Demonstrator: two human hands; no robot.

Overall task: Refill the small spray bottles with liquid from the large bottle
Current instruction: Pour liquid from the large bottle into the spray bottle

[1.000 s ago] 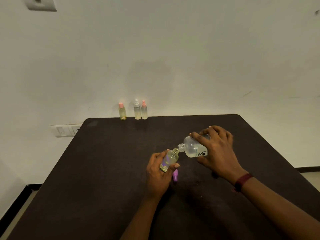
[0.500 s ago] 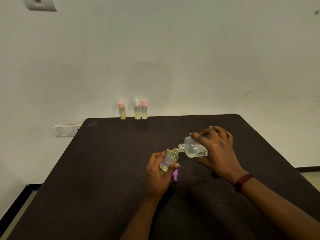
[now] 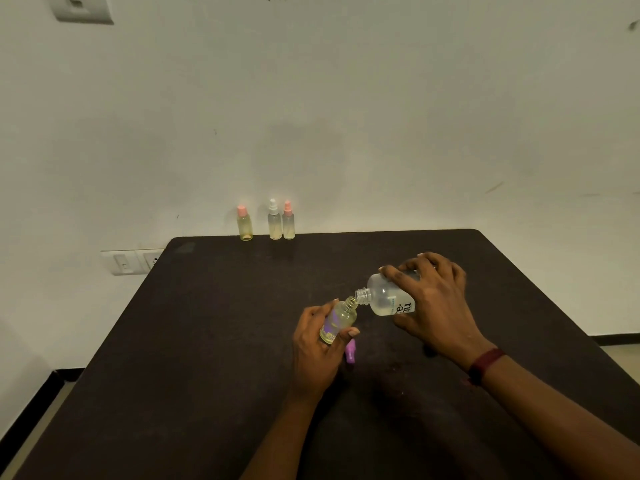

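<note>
left hand point(image 3: 313, 344): clasping uncapped small bottle point(image 3: 341, 318)
right hand point(image 3: 433, 299): gripping large bottle point(image 3: 382, 299), tipping into it
far: three capped bottles point(image 3: 273, 223) standing, likely finished

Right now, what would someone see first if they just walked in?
The two hands in the middle: the right hand tips the large bottle, its open neck at the mouth of the small bottle gripped by the left hand. A purple cap lies beside that hand, and three capped spray bottles stand at the far edge of the table.
</note>
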